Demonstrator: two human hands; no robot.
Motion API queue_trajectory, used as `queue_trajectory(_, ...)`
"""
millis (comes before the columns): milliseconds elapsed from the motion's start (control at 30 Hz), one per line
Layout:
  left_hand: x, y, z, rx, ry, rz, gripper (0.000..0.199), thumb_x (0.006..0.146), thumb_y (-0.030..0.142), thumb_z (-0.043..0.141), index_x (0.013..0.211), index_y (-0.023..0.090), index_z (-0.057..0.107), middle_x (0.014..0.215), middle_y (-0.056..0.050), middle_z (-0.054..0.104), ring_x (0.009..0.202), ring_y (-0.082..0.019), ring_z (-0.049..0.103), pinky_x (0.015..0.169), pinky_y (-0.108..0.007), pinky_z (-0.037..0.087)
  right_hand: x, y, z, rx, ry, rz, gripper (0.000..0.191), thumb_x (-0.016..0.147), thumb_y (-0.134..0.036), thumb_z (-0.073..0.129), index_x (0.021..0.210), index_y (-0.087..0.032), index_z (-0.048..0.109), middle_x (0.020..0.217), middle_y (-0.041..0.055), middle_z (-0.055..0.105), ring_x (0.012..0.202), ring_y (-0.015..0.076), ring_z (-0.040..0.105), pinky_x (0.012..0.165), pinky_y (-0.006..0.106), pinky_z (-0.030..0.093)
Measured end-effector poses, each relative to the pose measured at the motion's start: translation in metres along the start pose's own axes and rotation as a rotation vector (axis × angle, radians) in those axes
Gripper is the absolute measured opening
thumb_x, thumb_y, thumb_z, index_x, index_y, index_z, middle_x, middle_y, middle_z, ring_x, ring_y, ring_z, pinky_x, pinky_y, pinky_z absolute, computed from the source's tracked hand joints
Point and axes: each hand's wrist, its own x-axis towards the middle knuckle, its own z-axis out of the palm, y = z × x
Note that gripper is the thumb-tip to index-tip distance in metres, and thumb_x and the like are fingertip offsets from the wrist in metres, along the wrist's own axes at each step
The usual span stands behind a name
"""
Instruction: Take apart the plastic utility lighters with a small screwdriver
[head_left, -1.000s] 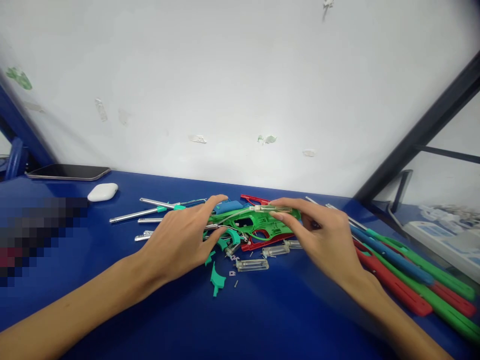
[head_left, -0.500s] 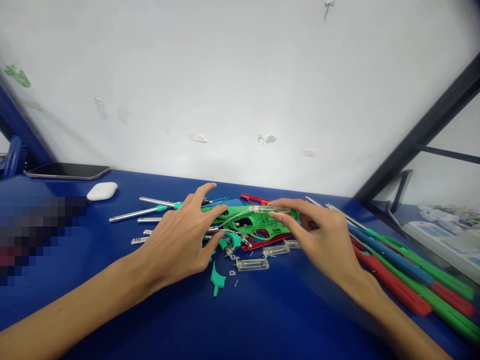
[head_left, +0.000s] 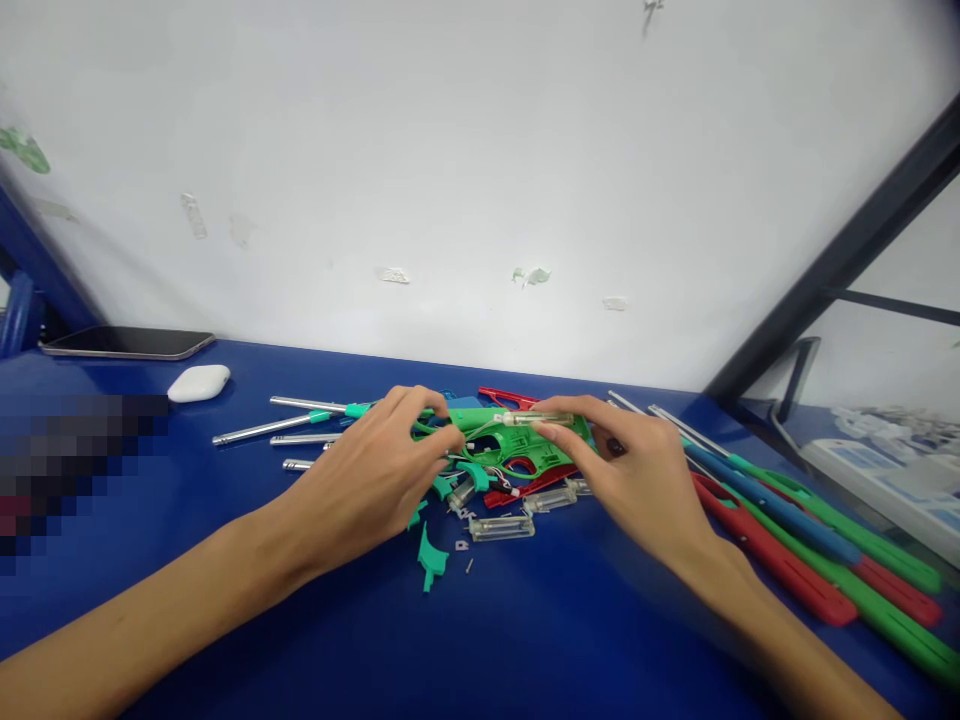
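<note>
My right hand [head_left: 630, 460] pinches a clear fuel tank [head_left: 517, 419] between thumb and fingers, held level above the pile. From the tank's left end a thin pale tube [head_left: 482, 431] runs to my left hand [head_left: 382, 460], whose curled thumb and fingertips close on it. Below and behind them lie green lighter handle halves [head_left: 551, 450] with moulded insides. More clear tanks [head_left: 501, 527] rest in front on the table. A teal trigger [head_left: 430, 558] lies nearest me, beside a tiny metal clip [head_left: 461, 546] and a small pin [head_left: 469, 566].
Metal lighter barrels [head_left: 259, 430] lie at the left of the pile. Several whole long lighters [head_left: 795, 520] in red, green and blue lie at the right. A phone [head_left: 127, 342] and a white earbud case [head_left: 199, 383] sit at the back left, before the white wall [head_left: 450, 180].
My left hand's fingers have curled in from a spread pose and closed near the tube. My right hand keeps the tank almost in place. The view has shifted slightly.
</note>
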Motion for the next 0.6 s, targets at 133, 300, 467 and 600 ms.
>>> queue_trajectory(133, -0.001, 0.007, 0.0, -0.015, -0.036, 0.15, 0.034, 0.097, 0.004, 0.045, 0.114, 0.023, 0.067, 0.131, -0.015, 0.052, 0.124, -0.03, 0.052, 0.098, -0.047, 0.055, 0.001, -0.001, 0.001, 0.0, -0.001, 0.001, 0.011, 0.098, -0.03, 0.072, 0.103, -0.024, 0.081, 0.054, -0.0055, 0.061, 0.044, 0.0115, 0.042, 0.046, 0.03, 0.029)
queue_trajectory(300, -0.003, 0.013, -0.001, -0.044, -0.096, 0.174, 0.047, 0.095, 0.003, 0.048, 0.134, 0.025, 0.062, 0.144, -0.018, 0.047, 0.14, -0.035, 0.042, 0.107, -0.057, 0.05, 0.001, -0.001, 0.002, -0.001, 0.002, -0.005, 0.012, 0.099, -0.03, 0.071, 0.103, -0.023, 0.081, 0.052, -0.0058, 0.058, 0.043, 0.0113, 0.038, 0.045, 0.029, 0.028)
queue_trajectory(467, -0.001, 0.013, -0.009, -0.139, -0.081, 0.132, 0.027, 0.099, 0.01, 0.048, 0.101, 0.022, 0.072, 0.134, -0.014, 0.054, 0.131, -0.031, 0.049, 0.104, -0.051, 0.051, 0.0, -0.001, 0.001, 0.007, -0.005, 0.007, 0.013, 0.099, -0.031, 0.07, 0.103, -0.024, 0.08, 0.057, -0.0044, 0.063, 0.045, 0.0116, 0.042, 0.046, 0.029, 0.029)
queue_trajectory(600, -0.001, 0.009, -0.008, -0.178, 0.004, 0.069, 0.023, 0.101, 0.014, 0.046, 0.098, 0.019, 0.068, 0.127, -0.013, 0.056, 0.12, -0.028, 0.052, 0.096, -0.047, 0.052, 0.001, -0.001, 0.001, 0.027, -0.014, 0.026, 0.012, 0.099, -0.032, 0.07, 0.103, -0.026, 0.08, 0.059, -0.0039, 0.066, 0.046, 0.0119, 0.046, 0.047, 0.03, 0.03)
